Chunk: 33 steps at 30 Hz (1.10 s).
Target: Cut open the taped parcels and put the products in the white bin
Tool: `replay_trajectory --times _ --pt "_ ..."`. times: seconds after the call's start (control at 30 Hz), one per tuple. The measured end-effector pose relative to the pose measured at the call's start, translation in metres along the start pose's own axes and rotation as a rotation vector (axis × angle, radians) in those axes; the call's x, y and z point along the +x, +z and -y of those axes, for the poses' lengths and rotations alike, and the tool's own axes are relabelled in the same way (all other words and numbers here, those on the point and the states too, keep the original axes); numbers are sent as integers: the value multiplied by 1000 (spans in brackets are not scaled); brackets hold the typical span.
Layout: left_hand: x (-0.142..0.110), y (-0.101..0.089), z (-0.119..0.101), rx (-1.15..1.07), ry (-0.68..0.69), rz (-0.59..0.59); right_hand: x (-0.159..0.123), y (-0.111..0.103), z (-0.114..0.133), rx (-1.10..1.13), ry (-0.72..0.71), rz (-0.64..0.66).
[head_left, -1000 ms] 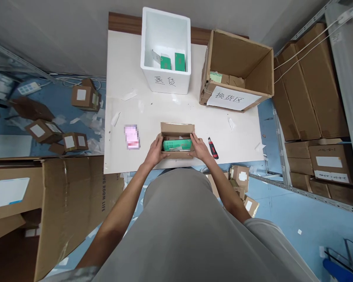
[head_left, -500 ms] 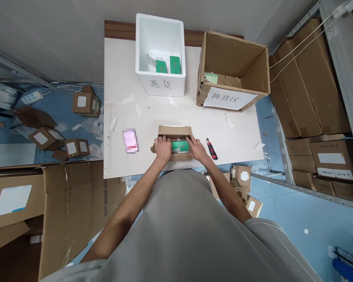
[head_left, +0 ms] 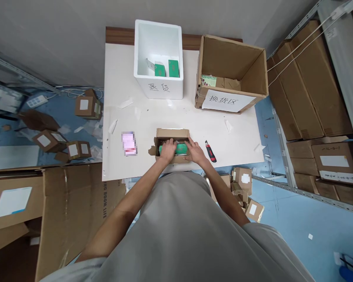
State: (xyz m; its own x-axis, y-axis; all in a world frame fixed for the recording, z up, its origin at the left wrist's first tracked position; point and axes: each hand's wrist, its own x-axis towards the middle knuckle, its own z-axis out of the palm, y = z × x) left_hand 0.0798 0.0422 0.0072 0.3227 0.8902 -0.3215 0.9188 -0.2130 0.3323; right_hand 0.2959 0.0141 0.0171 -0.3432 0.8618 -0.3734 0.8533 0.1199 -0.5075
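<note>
An open cardboard box (head_left: 173, 134) lies on the white table in front of me, its flaps folded out. Inside it sits a green box (head_left: 181, 149), partly covered by my fingers. My left hand (head_left: 168, 150) reaches into the carton, its fingers curled over the green box's middle; the fingertips are partly hidden. At the carton's right end, my right hand (head_left: 195, 151) grips its wall, with fingers at the far corner and thumb near the front edge. A red and black utility knife (head_left: 211, 151) lies just right of that hand.
Behind stand a white foam box (head_left: 159, 87) with green boxes inside and a large cardboard box (head_left: 233, 84) with smaller items. A blurred pink item (head_left: 129, 143) lies at left. Cartons crowd the floor, and a shelf (head_left: 317, 145) stands at right.
My left hand has moved from the carton's left end rightward onto the green box, uncovering that end. My right hand stays at the right end. The view has shifted slightly.
</note>
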Motion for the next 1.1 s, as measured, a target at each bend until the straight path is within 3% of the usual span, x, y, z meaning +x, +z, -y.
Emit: replay_trajectory --times 0.53,0.73,0.93,1.1 --pt "7 -8 18 59 104 138 -3 -8 4 -30 -12 9" --pt "13 -17 17 81 68 222 -2 -7 4 -24 -20 21" --pt "13 -37 17 97 19 272 3 -4 -1 38 3 22" --pt "3 -64 16 81 23 228 5 -6 -6 126 -13 4"
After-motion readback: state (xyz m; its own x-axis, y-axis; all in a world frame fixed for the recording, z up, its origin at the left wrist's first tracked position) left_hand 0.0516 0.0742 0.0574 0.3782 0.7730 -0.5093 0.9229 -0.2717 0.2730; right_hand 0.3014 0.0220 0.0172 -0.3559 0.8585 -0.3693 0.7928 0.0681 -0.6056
